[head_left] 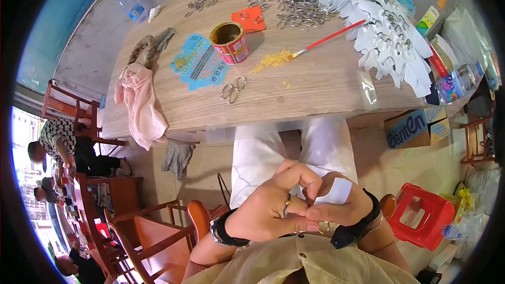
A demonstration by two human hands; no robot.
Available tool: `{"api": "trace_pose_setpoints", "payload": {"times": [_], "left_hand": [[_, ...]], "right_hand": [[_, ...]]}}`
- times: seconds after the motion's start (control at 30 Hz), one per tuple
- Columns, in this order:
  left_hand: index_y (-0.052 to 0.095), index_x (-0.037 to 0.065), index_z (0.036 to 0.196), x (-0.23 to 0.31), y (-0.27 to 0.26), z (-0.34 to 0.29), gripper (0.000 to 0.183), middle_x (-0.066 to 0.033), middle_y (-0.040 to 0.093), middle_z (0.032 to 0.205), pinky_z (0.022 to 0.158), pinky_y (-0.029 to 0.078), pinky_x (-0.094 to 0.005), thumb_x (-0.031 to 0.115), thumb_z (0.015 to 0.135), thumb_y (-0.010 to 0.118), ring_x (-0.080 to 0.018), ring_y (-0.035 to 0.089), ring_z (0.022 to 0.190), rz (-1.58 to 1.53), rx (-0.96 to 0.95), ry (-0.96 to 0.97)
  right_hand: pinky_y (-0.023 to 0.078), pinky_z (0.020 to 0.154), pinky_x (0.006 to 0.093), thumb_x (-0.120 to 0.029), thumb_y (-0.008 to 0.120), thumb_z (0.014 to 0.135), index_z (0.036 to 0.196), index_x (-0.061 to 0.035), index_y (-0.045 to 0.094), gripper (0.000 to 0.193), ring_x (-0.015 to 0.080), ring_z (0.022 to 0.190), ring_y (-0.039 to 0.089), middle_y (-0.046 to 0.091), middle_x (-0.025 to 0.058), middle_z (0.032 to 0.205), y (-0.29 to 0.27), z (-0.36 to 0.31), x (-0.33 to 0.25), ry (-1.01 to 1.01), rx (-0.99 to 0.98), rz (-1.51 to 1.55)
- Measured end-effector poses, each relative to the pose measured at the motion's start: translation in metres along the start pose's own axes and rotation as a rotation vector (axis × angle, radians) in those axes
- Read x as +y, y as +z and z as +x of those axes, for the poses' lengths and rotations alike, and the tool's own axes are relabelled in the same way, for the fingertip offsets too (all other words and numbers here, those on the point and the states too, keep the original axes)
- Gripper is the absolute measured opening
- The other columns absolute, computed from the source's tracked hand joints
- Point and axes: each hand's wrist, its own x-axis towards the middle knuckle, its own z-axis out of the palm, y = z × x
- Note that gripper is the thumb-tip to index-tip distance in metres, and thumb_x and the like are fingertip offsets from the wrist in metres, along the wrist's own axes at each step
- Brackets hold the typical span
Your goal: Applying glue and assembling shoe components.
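Above my lap my two hands meet with their fingertips together. My left hand [268, 210] is closed, its thumb and fingers pinched at a small metal ring [325, 227] that shows only in part below the thumbs. My right hand [350, 208] is closed too, and a small white paper tag [335, 191] sticks up from its fingers. How ring and tag meet is hidden by the fingers. On the table in front lie a few loose metal rings [231, 92]. A red tin [230, 43] stands behind them, and a red-handled brush [329, 39] rests with its bristles in yellow smears.
A pile of metal rings [300, 8] lies at the table's [310, 89] far side, beside white tags with rings [392, 37]. At left hangs a pink cloth [139, 102]. A red plastic stool [423, 215] stands right, a wooden chair [152, 236] left. Several people sit far left.
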Motion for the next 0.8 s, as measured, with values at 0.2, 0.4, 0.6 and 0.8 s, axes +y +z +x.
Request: {"api": "trace_pose_setpoints", "payload": {"times": [0.2,0.4,0.6,0.8], "left_hand": [[0.068,0.004,0.068,0.002,0.000,0.001,0.019,-0.0057,0.048,0.098,0.085,0.034,-0.0358,0.017,0.063,0.081,-0.0241,0.043,0.096,-0.049,0.077,-0.047],[0.064,0.002,0.061,0.004,-0.006,-0.001,0.026,-0.0077,0.049,0.098,0.085,0.033,-0.0354,0.020,0.060,0.082,-0.0245,0.044,0.096,0.031,0.100,-0.049],[0.060,0.002,0.066,0.007,-0.011,-0.004,0.024,-0.0057,0.049,0.099,0.088,0.033,-0.0380,0.017,0.068,0.079,-0.0256,0.042,0.097,0.090,0.133,-0.045],[0.060,0.003,0.065,-0.001,-0.003,-0.011,0.025,-0.0056,0.048,0.099,0.089,0.033,-0.0372,0.020,0.070,0.077,-0.0238,0.043,0.096,-0.147,0.176,-0.081]], "right_hand": [[0.035,0.053,0.0224,-0.021,0.061,0.089,0.093,-0.0046,0.054,0.019,0.0040,0.063,0.045,0.051,-0.0042,0.073,0.002,-0.001,0.014,0.073,0.057,0.291],[0.037,0.056,0.0223,-0.024,0.058,0.091,0.094,-0.0037,0.056,0.021,0.0054,0.067,0.047,0.054,-0.0030,0.076,-0.002,0.004,0.007,-0.009,-0.016,0.208],[0.038,0.057,0.0223,-0.023,0.056,0.092,0.088,-0.0021,0.059,0.021,0.0062,0.068,0.049,0.057,-0.0010,0.075,0.000,0.011,0.004,-0.028,0.018,0.118],[0.037,0.054,0.0224,-0.021,0.056,0.092,0.086,-0.0017,0.058,0.020,0.0058,0.064,0.049,0.056,-0.0006,0.072,0.007,0.010,0.000,0.027,0.008,0.263]]}}
